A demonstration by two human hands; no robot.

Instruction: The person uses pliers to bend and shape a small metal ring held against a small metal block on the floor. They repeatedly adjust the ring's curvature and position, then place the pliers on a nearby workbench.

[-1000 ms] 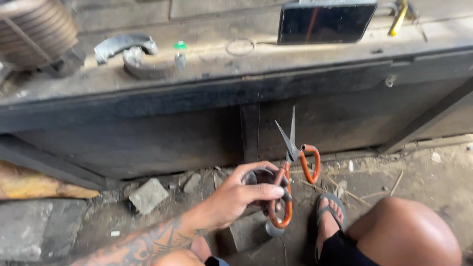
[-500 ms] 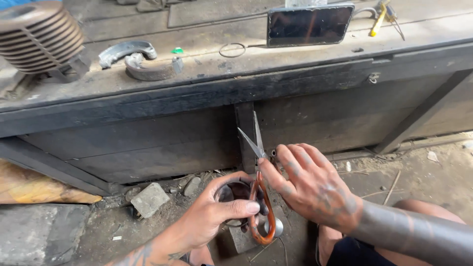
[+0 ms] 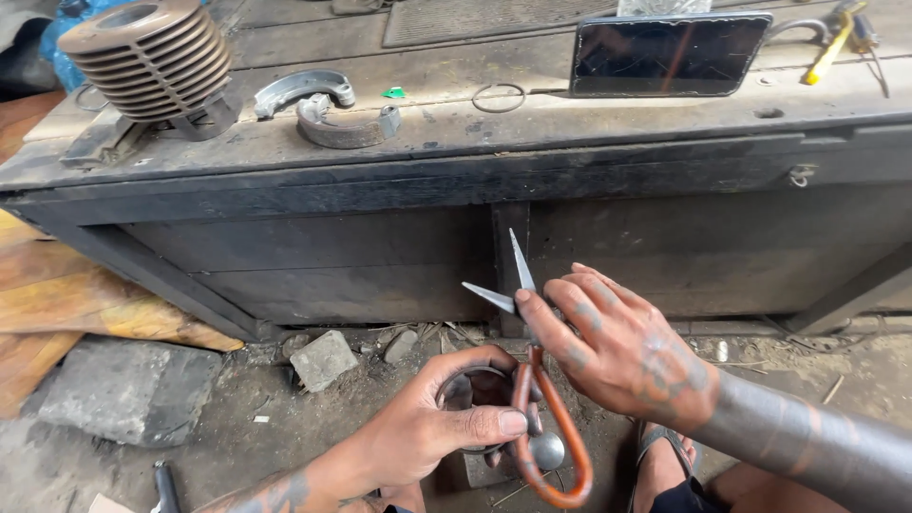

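Scissors (image 3: pixel 532 380) stand nearly upright between the hands — blades parted, tips toward the workbench (image 3: pixel 456 180) — the left hand (image 3: pixel 427 432) gripping the orange loops low down, the right hand (image 3: pixel 617 347) pinching the blades just above, nearer the points.

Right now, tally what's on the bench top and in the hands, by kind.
Scissors: 1
Finned cylinder: 1
Brake shoes: 2
Wire ring: 1
Phone: 1
Yellow-handled tool: 1
Total: 7
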